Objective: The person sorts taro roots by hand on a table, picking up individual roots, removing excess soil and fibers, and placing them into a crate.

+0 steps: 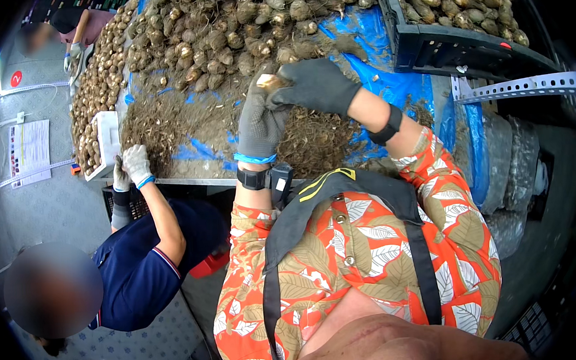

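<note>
Both my hands meet over the work table around one small taro corm (269, 81), whose pale cut end faces left. My left hand (260, 120), in a grey dotted glove with a blue cuff, supports it from below and behind. Across its right side close the fingers and thumb of my right hand (318, 86), in a dark grey glove. Whether a small blade is hidden in that hand cannot be seen. Just under my hands lies a mound of brown root fibres and peelings (315, 138). A large heap of hairy taro corms (225, 35) spreads beyond them.
A dark plastic crate (468, 47) full of corms stands at the far right, near a perforated metal bar (524, 85). To my left, a co-worker's gloved hands (136, 164) are beside a white container (110, 141). Another person (78, 29) works at the far left. Blue sheeting (375, 75) covers parts of the table.
</note>
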Tool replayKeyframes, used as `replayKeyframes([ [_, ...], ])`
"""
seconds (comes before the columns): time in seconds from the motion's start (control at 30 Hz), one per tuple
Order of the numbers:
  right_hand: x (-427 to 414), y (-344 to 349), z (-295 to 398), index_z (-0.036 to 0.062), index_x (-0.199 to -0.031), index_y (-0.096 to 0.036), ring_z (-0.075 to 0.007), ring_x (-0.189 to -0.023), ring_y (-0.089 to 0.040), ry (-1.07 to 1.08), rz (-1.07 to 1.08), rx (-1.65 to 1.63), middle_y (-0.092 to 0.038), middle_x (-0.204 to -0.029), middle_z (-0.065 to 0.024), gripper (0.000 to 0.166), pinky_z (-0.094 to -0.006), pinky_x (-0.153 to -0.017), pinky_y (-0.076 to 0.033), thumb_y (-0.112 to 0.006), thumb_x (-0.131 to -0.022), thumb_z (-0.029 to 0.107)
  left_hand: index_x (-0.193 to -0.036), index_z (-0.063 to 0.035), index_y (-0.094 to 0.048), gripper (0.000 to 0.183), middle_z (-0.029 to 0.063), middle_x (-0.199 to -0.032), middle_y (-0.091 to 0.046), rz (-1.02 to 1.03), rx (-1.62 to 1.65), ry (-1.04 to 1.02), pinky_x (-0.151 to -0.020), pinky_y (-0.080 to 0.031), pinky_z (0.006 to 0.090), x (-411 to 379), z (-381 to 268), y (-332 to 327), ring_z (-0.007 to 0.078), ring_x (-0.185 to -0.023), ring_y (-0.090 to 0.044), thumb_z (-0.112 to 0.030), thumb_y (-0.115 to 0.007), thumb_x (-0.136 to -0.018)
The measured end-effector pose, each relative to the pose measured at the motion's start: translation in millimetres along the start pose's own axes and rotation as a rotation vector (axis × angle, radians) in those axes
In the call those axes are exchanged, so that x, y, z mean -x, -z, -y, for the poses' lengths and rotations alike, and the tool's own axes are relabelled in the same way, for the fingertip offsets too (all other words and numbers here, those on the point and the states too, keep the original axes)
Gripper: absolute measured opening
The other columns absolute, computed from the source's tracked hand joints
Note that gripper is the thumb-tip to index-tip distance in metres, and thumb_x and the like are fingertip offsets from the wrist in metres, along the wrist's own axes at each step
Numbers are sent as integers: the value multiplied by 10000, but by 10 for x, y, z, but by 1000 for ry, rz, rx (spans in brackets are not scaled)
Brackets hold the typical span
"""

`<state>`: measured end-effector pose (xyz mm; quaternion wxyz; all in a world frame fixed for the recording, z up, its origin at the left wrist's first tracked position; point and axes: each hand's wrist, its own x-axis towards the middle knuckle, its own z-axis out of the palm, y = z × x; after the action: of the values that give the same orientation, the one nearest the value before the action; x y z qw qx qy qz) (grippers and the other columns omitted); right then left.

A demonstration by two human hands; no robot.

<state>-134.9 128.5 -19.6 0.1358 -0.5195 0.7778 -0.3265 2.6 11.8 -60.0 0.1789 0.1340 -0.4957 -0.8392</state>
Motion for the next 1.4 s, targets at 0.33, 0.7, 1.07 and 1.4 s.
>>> replayKeyframes([
  [0.33,194,-88,-134,94,-819,-624,-310,-753,-634,426,25,-32,-633,-766,-122,280,-405,-659,-497,-586,-853,370,-1402,-44,-340,597,225,-1424,-368,127,585,93,-1071,-349,509,3,-150,-46,381,-1319,-365,-465,-370,-980],
  [0.7,264,-201,80,101,-846,-643,-300,-758,-646,481,340,-110,-664,-801,-88,275,-400,-660,-506,-570,-851,366,-1296,15,-448,626,238,-1291,-513,-38,417,83,-1041,-391,481,-36,-128,-132,368,-1210,-495,-505,-401,-952],
  [1.07,207,-56,172,90,-850,-658,-309,-768,-623,279,612,-224,-650,-833,-138,257,-400,-692,-482,-575,-844,334,-1164,2,-534,447,128,-1088,-593,2,175,70,-894,-475,349,-58,92,326,192,-980,-570,-383,-395,-985],
  [1.4,70,-422,79,45,-814,-609,-328,-715,-610,288,326,-300,-626,-765,-162,367,-407,-668,-469,-627,-811,412,-1216,20,-530,602,146,-1172,-616,-171,91,137,-947,-446,376,-124,-28,-15,262,-1071,-586,-479,-306,-964],
])
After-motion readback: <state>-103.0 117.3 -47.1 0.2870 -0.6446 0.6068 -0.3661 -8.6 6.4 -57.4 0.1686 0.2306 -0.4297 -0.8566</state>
